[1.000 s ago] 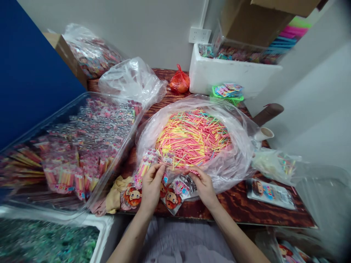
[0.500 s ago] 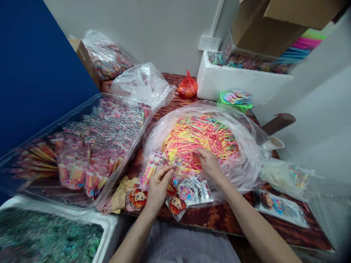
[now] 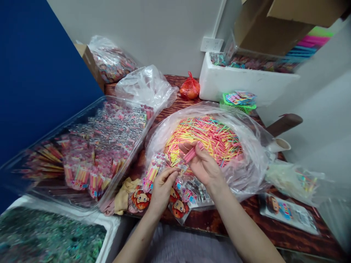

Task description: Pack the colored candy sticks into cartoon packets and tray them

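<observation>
My right hand [image 3: 205, 166] is turned palm up over the front of the pile, its fingers curled round a small bundle of pink sticks [image 3: 193, 152]. Just left of it, my left hand [image 3: 163, 188] is closed in a pinch; what its fingertips hold is too small to make out. Behind both hands lies a heap of thin pink, yellow and green sticks [image 3: 214, 133] in a large open clear plastic bag [image 3: 251, 146]. Printed packets with a cartoon face [image 3: 179, 209] lie beside my left wrist. A filled packet of sticks [image 3: 150, 175] rests left of the heap.
A clear tray [image 3: 131, 160] of filled packets stands at the left. A white foam box [image 3: 241, 80], a green basket [image 3: 241, 106] and a red bag of round orange fruit [image 3: 189, 88] are at the back. At the right lie a paper cup [image 3: 280, 145] and a flat packet [image 3: 287, 212].
My right hand has come up from the heap and turned over, now showing a bundle of pink sticks. My left hand stays pinched in nearly the same place. The view has shifted slightly.
</observation>
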